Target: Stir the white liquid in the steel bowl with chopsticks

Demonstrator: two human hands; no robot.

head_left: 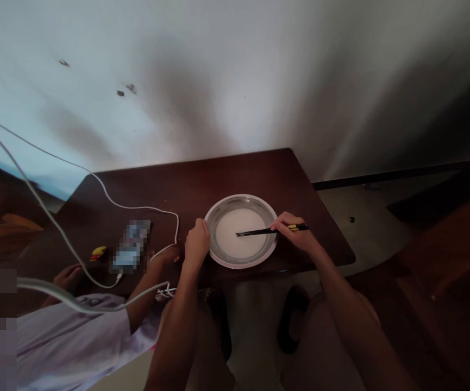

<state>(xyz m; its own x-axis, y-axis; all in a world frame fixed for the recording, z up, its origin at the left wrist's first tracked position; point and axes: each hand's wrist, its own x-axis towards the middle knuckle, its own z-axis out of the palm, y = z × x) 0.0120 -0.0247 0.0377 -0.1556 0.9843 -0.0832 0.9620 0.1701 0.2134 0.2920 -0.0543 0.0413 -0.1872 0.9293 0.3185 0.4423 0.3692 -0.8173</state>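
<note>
A round metal basin (pixel 243 263) stands on the dark table near its front edge. Whitish liquid (pixel 235 220) lies in it. My left hand (pixel 198 239) is closed on the basin's left rim. In my right hand (pixel 290 228) is a pair of black chopsticks (pixel 259 232) with yellow bands near the upper ends. They reach over the right rim, and their tips are at the liquid near the middle of the basin. Whether the tips dip below the surface I cannot tell.
The dark red-brown table (pixel 202 182) stands against a pale wall (pixel 235 70). At left, another person in a light shirt (pixel 75 342) rests their arms by a phone (pixel 131 247). A white cable (pixel 137 207) and a small yellow-red object (pixel 98 253) lie nearby.
</note>
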